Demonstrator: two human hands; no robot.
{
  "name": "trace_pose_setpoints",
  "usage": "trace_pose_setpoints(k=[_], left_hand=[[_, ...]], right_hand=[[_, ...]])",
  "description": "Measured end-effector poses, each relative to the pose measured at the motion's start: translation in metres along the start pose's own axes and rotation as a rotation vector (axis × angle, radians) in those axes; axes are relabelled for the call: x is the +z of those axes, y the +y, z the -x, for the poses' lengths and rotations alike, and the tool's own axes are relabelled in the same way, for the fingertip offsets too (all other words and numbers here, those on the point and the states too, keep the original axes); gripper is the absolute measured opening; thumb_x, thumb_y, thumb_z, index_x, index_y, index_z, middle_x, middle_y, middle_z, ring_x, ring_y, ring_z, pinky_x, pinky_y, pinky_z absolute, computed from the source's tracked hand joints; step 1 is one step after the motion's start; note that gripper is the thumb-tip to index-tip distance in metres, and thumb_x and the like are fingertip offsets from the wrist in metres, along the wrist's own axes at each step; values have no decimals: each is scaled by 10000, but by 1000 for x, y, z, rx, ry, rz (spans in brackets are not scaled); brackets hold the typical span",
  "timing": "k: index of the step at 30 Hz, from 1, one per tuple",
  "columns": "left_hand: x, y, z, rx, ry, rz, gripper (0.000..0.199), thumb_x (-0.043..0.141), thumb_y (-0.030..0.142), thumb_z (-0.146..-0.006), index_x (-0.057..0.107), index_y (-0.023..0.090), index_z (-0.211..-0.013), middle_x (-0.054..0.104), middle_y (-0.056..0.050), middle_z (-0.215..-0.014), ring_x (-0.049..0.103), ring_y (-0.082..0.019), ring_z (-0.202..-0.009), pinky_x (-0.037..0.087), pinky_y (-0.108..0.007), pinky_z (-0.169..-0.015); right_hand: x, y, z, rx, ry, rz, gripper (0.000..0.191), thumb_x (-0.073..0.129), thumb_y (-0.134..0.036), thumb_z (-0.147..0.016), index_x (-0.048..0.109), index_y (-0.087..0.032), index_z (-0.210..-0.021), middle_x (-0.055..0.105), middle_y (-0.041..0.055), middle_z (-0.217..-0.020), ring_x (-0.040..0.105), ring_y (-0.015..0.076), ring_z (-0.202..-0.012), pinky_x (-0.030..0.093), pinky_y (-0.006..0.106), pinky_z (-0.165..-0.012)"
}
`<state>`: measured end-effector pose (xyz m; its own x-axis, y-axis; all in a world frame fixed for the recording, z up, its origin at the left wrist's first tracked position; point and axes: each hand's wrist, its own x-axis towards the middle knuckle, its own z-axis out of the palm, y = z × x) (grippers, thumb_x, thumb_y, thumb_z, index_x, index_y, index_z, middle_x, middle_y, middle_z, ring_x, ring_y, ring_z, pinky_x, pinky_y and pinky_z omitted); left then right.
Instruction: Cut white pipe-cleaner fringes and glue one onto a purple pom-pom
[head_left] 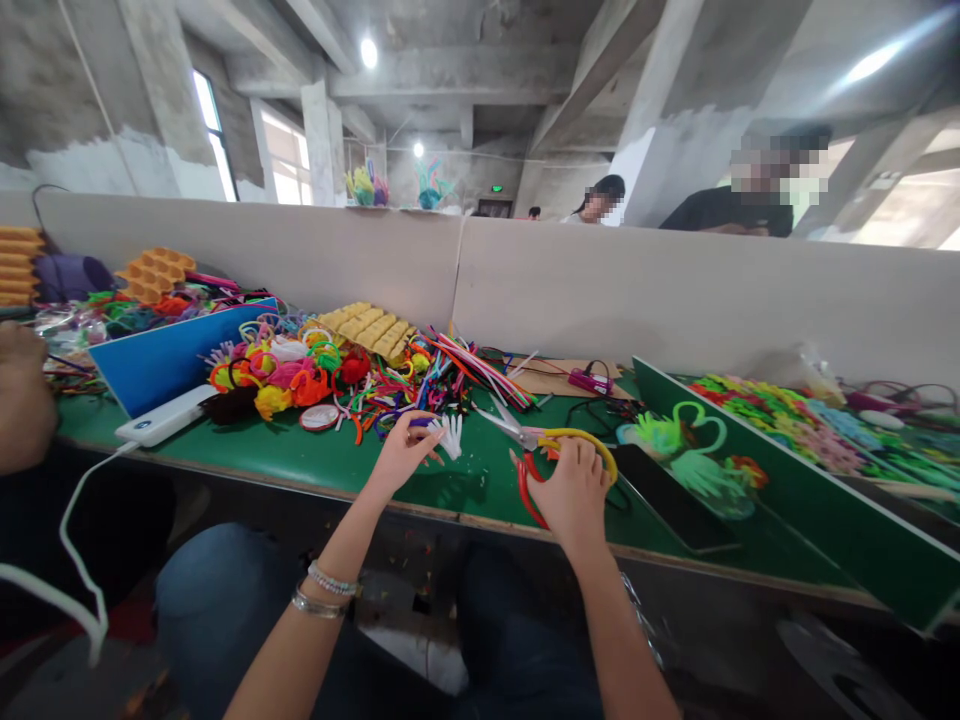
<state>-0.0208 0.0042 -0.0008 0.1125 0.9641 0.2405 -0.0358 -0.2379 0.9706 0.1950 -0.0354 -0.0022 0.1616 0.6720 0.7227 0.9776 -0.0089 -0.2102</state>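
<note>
Between the fingertips of my left hand (406, 452) is a small bundle of white pipe cleaners (449, 438), its strands fanned out to the right. My right hand (576, 492) grips a pair of scissors (527, 436) with one yellow and one red handle loop. The scissor blades are spread and point left toward the white bundle, apart from it. Small white bits lie on the green tabletop (480, 487) below. Behind my hands is a loose heap of coloured pipe cleaners (480, 365).
A blue divider (184, 355) and white power strip (166, 415) stand left, beside fuzzy shapes (281, 375). To the right are a black phone (673, 497), green fuzzy swans (701, 455) and a green divider (780, 490). Another person's hand (24, 395) is at far left.
</note>
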Motion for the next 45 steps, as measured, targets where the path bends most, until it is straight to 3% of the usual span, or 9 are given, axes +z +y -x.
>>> trace_pose_setpoints(k=[3, 6, 10, 14, 19, 24, 29, 45], left_hand=[[-3, -3, 0, 50, 40, -97, 385, 579, 356, -681, 414, 186, -984, 597, 24, -662, 591, -112, -483, 397, -190, -427], [-7, -4, 1, 137, 83, -285, 337, 557, 318, -707, 436, 211, -1003, 632, 3, -747, 608, -122, -540, 431, -222, -510], [-11, -5, 0, 186, 131, -462, 204, 551, 305, -712, 512, 213, -891, 649, -3, -724, 619, -143, -587, 441, -240, -559], [-10, -9, -2, 133, 83, -378, 153, 558, 329, -695, 536, 186, -744, 629, -4, -667, 613, -147, -542, 437, -226, -492], [-5, -10, -4, 58, 39, -130, 195, 606, 322, -645, 553, 152, -724, 621, -1, -615, 613, -147, -521, 478, -236, -496], [-1, -7, -3, -33, 33, 42, 224, 647, 294, -604, 583, 127, -739, 654, -15, -591, 629, -164, -557, 521, -286, -586], [-1, 1, 0, -43, -47, 122, 266, 657, 306, -600, 611, 116, -780, 683, -41, -697, 639, -167, -627, 522, -308, -665], [-6, 8, 7, 105, -220, -85, 269, 557, 285, -709, 625, 132, -918, 674, -58, -865, 615, -179, -790, 471, -325, -781]], right_hand=[[1, 8, -2, -71, -88, -78, 357, 512, -438, -692, 471, -172, -928, 505, 104, -894, 465, 237, -852, 374, 363, -703], [-2, 13, -2, -139, -95, 126, 306, 536, -291, -676, 478, -185, -957, 497, 108, -934, 445, 249, -860, 350, 376, -716], [-8, 16, 1, -151, -103, 245, 318, 535, -243, -662, 483, -174, -968, 491, 121, -971, 430, 255, -839, 340, 381, -712], [-8, 17, 1, -187, -86, 231, 312, 512, -173, -666, 481, -191, -976, 487, 108, -1019, 425, 252, -879, 327, 386, -751], [-7, 14, -2, -107, -84, 12, 363, 540, -418, -668, 476, -154, -909, 521, 111, -919, 461, 253, -889, 372, 363, -744], [-10, -3, 4, -73, -273, -248, 377, 488, -511, -690, 482, -210, -916, 575, 53, -923, 543, 200, -835, 424, 293, -627], [-9, -18, 12, -115, -360, -317, 368, 457, -509, -719, 494, -219, -943, 597, 29, -939, 558, 180, -879, 438, 286, -673], [-2, -16, 13, -229, -264, -303, 338, 504, -451, -704, 517, -189, -917, 591, 64, -959, 536, 208, -927, 433, 331, -776]])
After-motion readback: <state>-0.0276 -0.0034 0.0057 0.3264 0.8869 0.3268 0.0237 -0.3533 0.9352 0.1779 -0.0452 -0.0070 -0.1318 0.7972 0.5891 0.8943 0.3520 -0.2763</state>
